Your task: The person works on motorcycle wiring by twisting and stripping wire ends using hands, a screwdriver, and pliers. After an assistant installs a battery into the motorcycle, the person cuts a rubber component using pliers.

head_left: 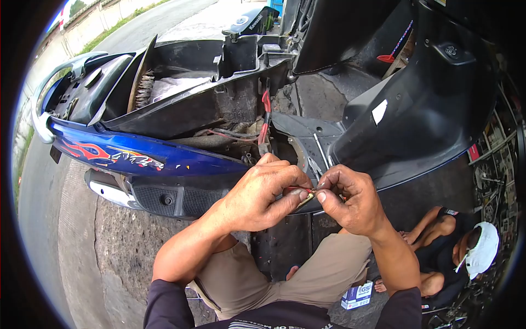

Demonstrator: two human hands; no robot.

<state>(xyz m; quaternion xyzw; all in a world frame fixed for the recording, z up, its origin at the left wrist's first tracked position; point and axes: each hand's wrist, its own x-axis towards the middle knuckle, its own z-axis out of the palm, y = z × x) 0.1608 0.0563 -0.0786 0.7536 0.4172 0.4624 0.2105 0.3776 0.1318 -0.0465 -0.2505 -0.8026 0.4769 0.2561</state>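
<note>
My left hand (266, 192) is closed in a pinch on a thin red wire (309, 191) with a small brass-coloured piece (307, 199) beside it, perhaps a terminal. The fingers of my right hand (355, 202) are pinched together at the wire's end. What exactly sits between those fingertips is too small to make out. Both hands meet in front of the opened blue scooter (164, 156). Just behind my left hand, a red and black cable bundle (265, 123) rises from the frame.
Long metal tools (322, 151) lie on the footboard right behind my hands. A brush (143, 90) and pale cloth (174, 88) are in the open storage compartment. A white and blue box (357, 296) stands on the ground. Another person in a white cap (483, 249) sits low at right.
</note>
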